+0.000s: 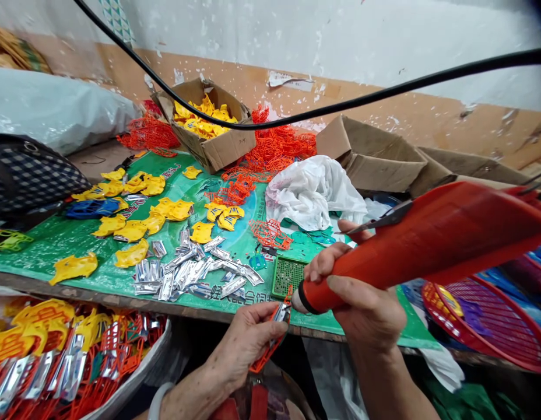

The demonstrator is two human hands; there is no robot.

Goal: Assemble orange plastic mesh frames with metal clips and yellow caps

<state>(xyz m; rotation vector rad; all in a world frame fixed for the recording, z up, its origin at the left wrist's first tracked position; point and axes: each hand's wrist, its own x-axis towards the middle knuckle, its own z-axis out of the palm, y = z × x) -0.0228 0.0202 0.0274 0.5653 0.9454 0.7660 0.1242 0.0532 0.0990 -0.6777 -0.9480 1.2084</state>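
Note:
My left hand (252, 337) is closed on an orange plastic frame (265, 357) with a shiny silver piece set in it. In my right hand (362, 303) is a thick red electric screwdriver (410, 251), its grey nose touching or very close to the frame's upper end. A pointed metal blade (382, 219), perhaps of snips, lies along the screwdriver above my fingers. Just beyond the frame sits a small green basket (276, 277) of tiny screws. Loose silver pieces (183, 271) and yellow plastic shells (130, 230) are spread to the left on the green-covered table (235, 256).
A black cable (270, 125) hangs across the view. Behind are a cardboard box (229, 150) of yellow shells, orange frames (279, 146), a white cloth (312, 192) and another box (384, 166). A sack (134, 382) of assembled parts stands lower left; a red basket (510, 326) is at right.

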